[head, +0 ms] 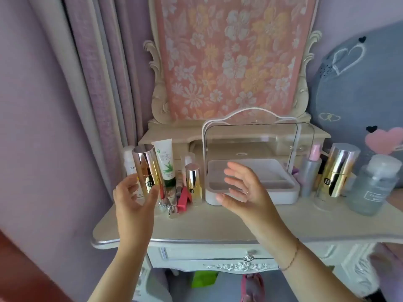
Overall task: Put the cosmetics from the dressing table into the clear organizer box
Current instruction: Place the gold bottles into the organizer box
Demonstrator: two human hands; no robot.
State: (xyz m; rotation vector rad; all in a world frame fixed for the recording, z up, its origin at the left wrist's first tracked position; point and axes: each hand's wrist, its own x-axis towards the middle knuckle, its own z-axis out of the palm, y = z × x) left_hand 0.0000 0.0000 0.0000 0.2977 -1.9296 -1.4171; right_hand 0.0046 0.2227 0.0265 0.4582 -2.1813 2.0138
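Note:
The clear organizer box (283, 192) stands mid-table with a white base, its transparent lid raised and a white handle above. My right hand (242, 190) hovers open in front of its left side, fingers spread and holding nothing. My left hand (133, 197) wraps thumb and fingers around the lower part of a tall gold and silver bottle (145, 166), which leans to the left. Beside it are a white aloe tube (166, 162), a small gold bottle (193, 182), a white bottle (129, 162) and red lipsticks (182, 199). Right of the box stand another gold bottle (335, 171), a pink-capped bottle (310, 173) and a clear bottle (373, 186).
The cream dressing table (218, 223) has a drawer with a crystal knob (248, 257) below its front edge. A floral cloth (229, 57) covers the mirror behind. Curtains (104, 83) hang at the left and a grey cushion (359, 88) leans at the right.

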